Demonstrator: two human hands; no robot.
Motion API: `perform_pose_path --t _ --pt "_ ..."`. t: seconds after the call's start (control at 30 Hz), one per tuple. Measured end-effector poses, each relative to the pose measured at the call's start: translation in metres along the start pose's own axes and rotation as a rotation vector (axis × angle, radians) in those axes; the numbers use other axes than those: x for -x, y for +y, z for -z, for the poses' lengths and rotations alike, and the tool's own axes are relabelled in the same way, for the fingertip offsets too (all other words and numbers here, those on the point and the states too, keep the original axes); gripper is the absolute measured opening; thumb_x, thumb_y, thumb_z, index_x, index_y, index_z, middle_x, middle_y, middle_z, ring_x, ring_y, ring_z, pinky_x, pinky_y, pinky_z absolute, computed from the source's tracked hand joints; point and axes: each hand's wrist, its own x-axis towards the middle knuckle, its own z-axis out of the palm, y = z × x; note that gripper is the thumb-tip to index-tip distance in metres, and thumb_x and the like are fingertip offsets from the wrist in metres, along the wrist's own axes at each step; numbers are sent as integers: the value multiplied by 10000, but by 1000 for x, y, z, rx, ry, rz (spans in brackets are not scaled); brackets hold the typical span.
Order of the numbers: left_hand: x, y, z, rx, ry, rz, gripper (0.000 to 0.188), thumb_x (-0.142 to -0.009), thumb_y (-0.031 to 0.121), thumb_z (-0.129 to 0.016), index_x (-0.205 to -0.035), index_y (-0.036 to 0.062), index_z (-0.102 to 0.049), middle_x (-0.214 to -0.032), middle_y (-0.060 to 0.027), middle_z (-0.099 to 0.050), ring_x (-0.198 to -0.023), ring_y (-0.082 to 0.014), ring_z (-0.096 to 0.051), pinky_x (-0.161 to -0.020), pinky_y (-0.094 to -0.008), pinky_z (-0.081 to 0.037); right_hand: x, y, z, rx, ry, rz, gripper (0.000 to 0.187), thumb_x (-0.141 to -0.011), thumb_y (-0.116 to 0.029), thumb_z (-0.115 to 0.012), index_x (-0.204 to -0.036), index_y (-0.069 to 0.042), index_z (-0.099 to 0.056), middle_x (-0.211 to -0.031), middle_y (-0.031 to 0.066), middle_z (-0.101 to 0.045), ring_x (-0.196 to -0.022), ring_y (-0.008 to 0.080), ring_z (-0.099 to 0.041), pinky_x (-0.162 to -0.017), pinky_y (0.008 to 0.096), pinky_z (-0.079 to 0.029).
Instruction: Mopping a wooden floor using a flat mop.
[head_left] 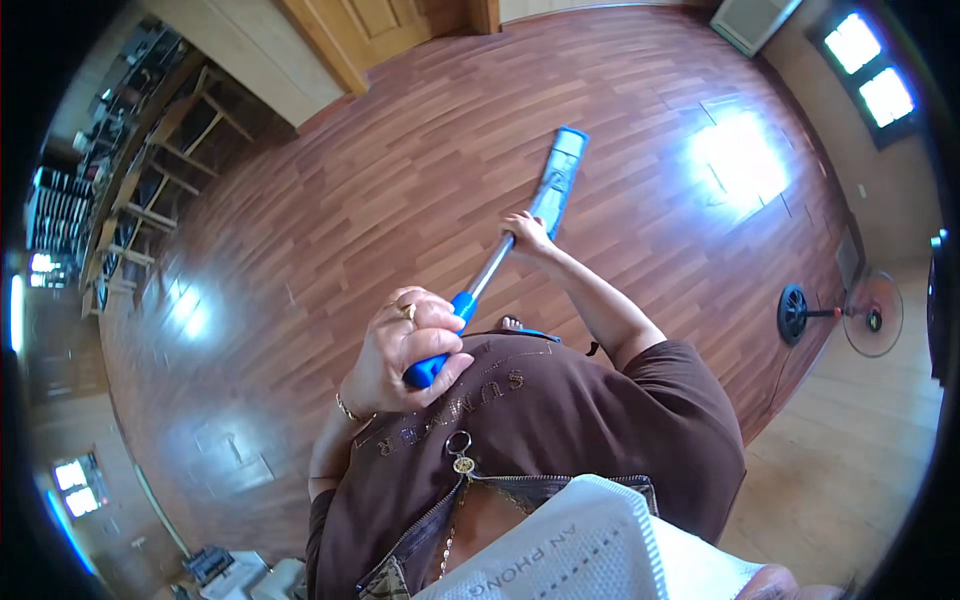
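Observation:
A flat mop slants away from my chest toward the floor, with a silver pole [490, 269] and a blue handle end. My left hand [405, 345], with a ring on one finger and a bracelet at the wrist, is closed around the blue grip [428, 371] at the top. Farther down, my right hand [528, 236] is wrapped around the pole, its forearm reaching out from the right. Beyond that hand the long, narrow light-blue mop head [562, 170] appears over the wooden floor [400, 190]; whether its whole underside touches the boards I cannot tell.
Wooden chairs [150, 215] line the far left beside a counter. At the right stands a fan [872, 316] with a round black base [793, 314] and a cord. A wooden door [385, 30] is at the back, and a white boxy unit [752, 22] sits at the far right.

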Motion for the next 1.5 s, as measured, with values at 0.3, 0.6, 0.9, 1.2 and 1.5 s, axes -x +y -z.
perform_pose_path --t 0.3,0.6,0.9,1.2,1.5 --pt "21 71 9 -315 217 -64 201 -607 138 -740 -618 77 -550 -679 -44 -537 -640 -232 -547 -656 -411 -508 -31 -138 -37 -134 -317 428 140 -690 -229 -657 -815 -184 -613 -889 28 -623 -1002 284 -563 -739 540 -414" --pt "36 119 2 -429 178 9 343 -693 316 -806 -708 71 -567 -612 -19 -533 -555 -189 -522 -627 -386 -510 -5 -223 -106 -357 -563 792 278 -730 -358 -655 -936 -172 -657 -925 72 -669 -953 308 -631 -764 482 -482" --pt "50 161 69 -384 -12 113 256 -701 243 -769 -826 93 -602 -756 -30 -613 -653 -191 -590 -714 -435 -511 21 -286 -94 -441 -590 894 173 -702 -308 -638 -777 -156 -603 -779 36 -626 -848 273 -619 -806 464 -394" --pt "71 104 116 -186 -115 -188 383 -726 463 -778 -750 128 -594 -721 9 -613 -690 -158 -582 -684 -363 -524 10 -214 -35 -300 -286 772 202 -649 -243 -675 -733 -134 -527 -748 68 -594 -819 302 -607 -704 476 -437" --pt "33 -12 40 125 -14 -155 331 -657 370 -846 -760 136 -635 -784 -14 -662 -777 -201 -658 -906 -439 -427 17 -51 -24 -58 -4 119 151 -680 -210 -659 -815 -185 -597 -852 18 -599 -962 268 -577 -767 498 -425"
